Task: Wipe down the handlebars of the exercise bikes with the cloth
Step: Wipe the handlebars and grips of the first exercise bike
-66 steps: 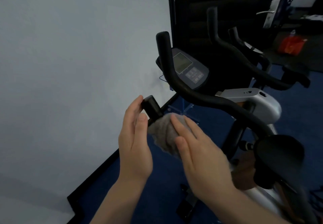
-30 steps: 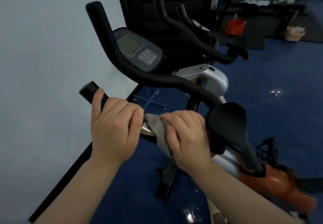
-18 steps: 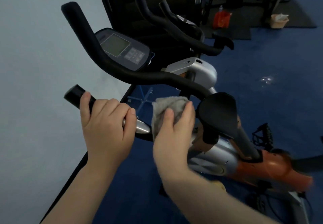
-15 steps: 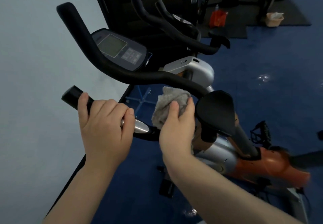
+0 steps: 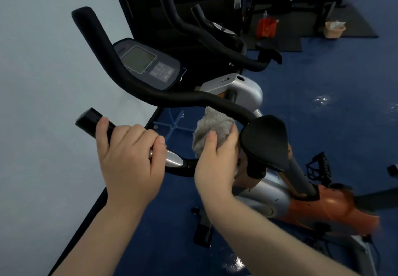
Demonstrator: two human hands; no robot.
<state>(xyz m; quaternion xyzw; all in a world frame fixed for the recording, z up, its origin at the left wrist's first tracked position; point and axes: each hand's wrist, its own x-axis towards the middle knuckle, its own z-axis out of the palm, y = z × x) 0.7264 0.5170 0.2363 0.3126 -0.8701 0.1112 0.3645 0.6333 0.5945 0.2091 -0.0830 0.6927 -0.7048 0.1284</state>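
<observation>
Bikes: two, the nearer (image 5: 247,95) centre, the second (image 5: 215,32) at 12 o'clock. Cloth (image 5: 212,129): one, grey, touching the handlebar (image 5: 150,95) underside, pinched by the right hand (image 5: 215,163). Left hand (image 5: 129,159) fingers clamped on the near grip (image 5: 90,119). Saddle (image 5: 265,140) at 3 o'clock of cloth, hiding the frame.

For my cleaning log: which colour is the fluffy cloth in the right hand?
Grey; the fluffy cloth shows best in the head view.
</observation>
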